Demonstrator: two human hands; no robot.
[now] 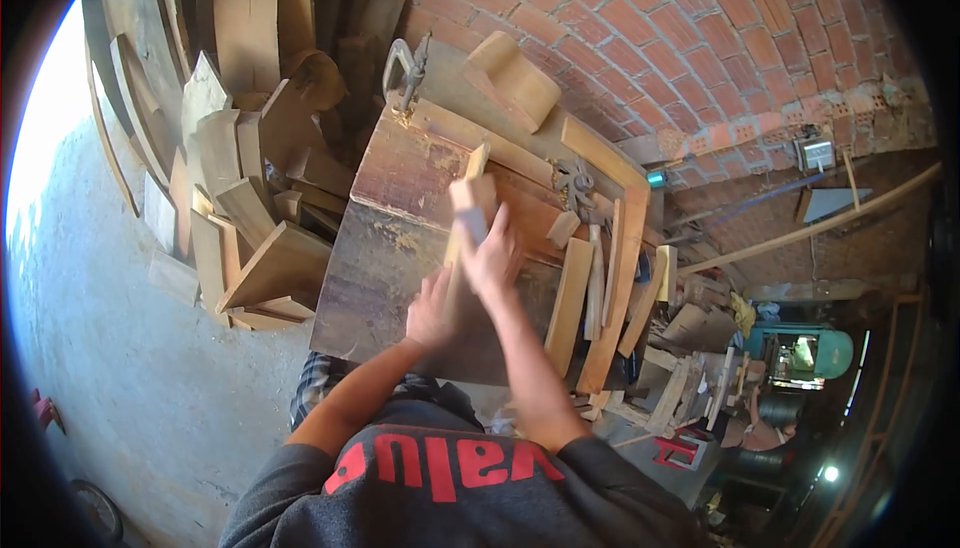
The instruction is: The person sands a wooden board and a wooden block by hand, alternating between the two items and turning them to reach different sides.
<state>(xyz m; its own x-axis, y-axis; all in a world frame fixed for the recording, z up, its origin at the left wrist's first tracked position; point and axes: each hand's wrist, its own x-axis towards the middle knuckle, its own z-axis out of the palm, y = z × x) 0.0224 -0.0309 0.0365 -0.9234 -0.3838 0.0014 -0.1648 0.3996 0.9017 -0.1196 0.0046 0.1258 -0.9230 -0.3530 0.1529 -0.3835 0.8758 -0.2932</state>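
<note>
At the frame's centre, the right hand (492,253) is clenched around a small wooden block (472,195) on the workbench (372,278), the left hand (432,310) pressing beside it; the block looks light, stiff and rough, best gripped across its flat sides.

head cam | looks steeply down, tilted | close over workbench (380,278) | single view

Hands (470,278) and wood block (472,203) motion-blurred
</note>
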